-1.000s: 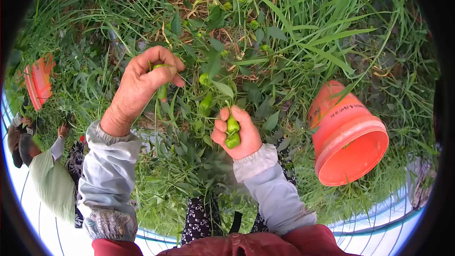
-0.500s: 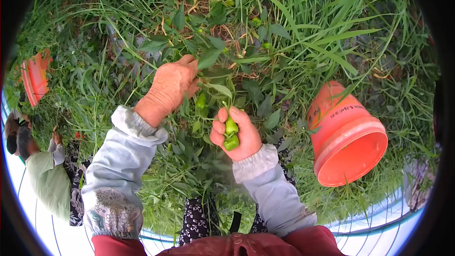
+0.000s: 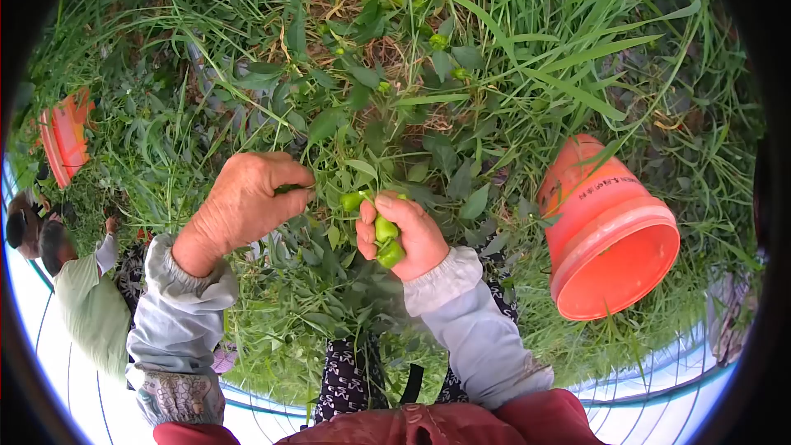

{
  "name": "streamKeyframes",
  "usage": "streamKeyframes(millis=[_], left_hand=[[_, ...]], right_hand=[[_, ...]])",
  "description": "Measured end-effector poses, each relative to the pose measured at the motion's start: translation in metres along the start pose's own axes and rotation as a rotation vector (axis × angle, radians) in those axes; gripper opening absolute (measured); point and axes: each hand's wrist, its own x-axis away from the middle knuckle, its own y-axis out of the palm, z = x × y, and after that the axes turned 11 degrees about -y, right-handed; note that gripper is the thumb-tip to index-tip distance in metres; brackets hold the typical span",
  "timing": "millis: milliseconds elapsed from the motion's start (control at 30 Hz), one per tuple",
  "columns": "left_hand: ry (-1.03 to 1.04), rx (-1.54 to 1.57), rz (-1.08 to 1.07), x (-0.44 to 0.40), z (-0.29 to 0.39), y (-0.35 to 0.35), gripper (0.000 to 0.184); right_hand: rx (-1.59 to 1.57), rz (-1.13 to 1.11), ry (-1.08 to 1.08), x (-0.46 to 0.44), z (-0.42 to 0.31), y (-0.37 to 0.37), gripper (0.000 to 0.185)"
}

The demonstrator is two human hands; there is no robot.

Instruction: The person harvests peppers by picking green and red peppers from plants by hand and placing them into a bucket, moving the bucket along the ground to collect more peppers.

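Note:
My right hand [image 3: 412, 235] is closed around several green peppers [image 3: 386, 229], their glossy bodies showing between thumb and fingers. Another green pepper [image 3: 353, 200] is just left of its fingertips, among the leaves. To the left, my left hand [image 3: 251, 202] has thumb and forefinger brought together at the edge of the pepper plant [image 3: 329, 128]. A bit of green shows in the gap between them, too small to name. Small yellow-green peppers [image 3: 439, 41] show on the foliage farther up.
An orange bucket [image 3: 606, 218] lies tipped on the grass at right, its mouth facing me. At far left are another orange bucket [image 3: 63, 140] and a person in a pale green top [image 3: 91, 309]. Tall grass [image 3: 568, 25] crowds the upper right.
My left hand has drawn back down and left, out of the leaves. My right hand has shifted slightly left, still gripping the peppers, now beside another pepper.

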Motion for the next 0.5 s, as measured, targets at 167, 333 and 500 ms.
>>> streamKeyframes(millis=[167, 333, 500], left_hand=[[-0.042, 0.093, -0.159, 0.017, 0.000, 0.008, 0.021], [-0.196, 0.279, -0.319, 0.025, -0.003, 0.003, 0.029], [-0.443, 0.531, -0.302, 0.029, -0.010, -0.010, 0.020]], right_hand=[[0.414, -0.084, 0.067, 0.005, 0.014, 0.017, 0.026], [0.260, 0.030, 0.053, 0.002, 0.014, 0.006, 0.025], [-0.083, -0.092, 0.066, 0.004, 0.014, -0.005, 0.022]])
